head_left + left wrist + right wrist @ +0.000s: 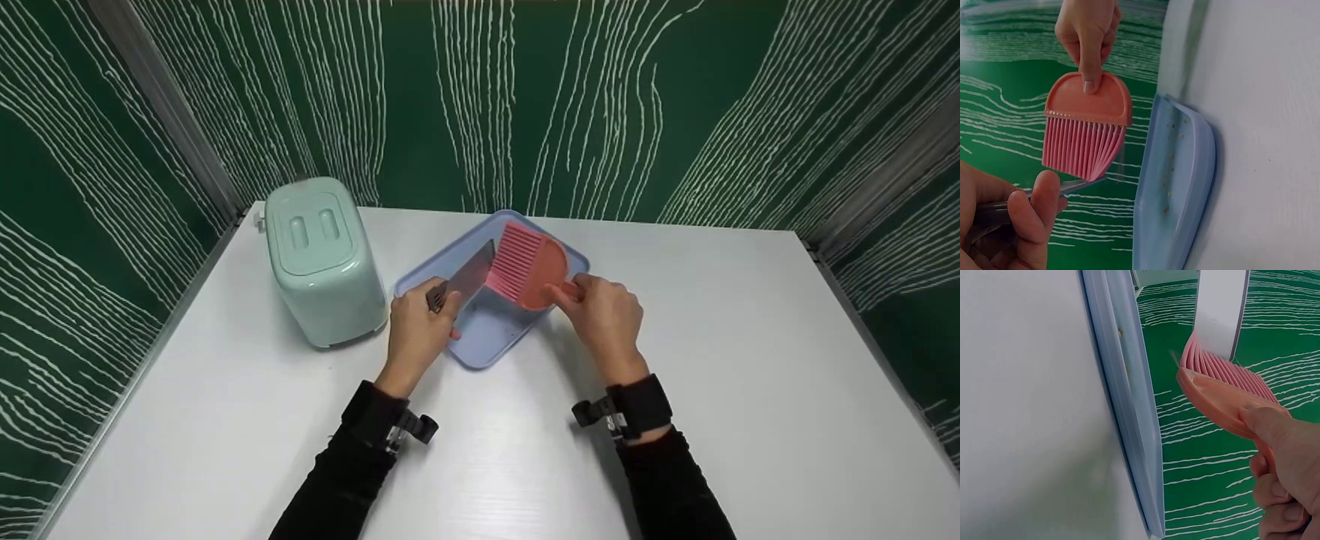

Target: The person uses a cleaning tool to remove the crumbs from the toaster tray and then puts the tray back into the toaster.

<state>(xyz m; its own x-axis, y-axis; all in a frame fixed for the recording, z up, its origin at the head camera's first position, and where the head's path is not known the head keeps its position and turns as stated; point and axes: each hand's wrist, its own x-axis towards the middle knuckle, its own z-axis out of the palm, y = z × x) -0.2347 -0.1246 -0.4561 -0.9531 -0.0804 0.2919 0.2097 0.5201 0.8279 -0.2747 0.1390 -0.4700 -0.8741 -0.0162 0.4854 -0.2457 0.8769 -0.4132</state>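
Observation:
In the head view, my left hand (421, 322) grips the dark handle of a broad, flat metal-bladed tool (472, 274), perhaps a knife, its blade angled up and to the right. My right hand (604, 311) pinches the short handle of an orange brush (545, 274) with pink bristles (515, 261). The bristles meet the metal blade and bend against it in the right wrist view. Both tools are above a blue tray (480, 349). Small yellowish crumbs (1171, 157) lie on the tray in the left wrist view.
A mint-green toaster-like appliance (326, 262) stands left of the tray, close to my left hand. The white table (750, 375) is bordered by green walls (697, 90) with white wavy lines. Tiny specks (1269, 160) dot the tabletop beside the tray.

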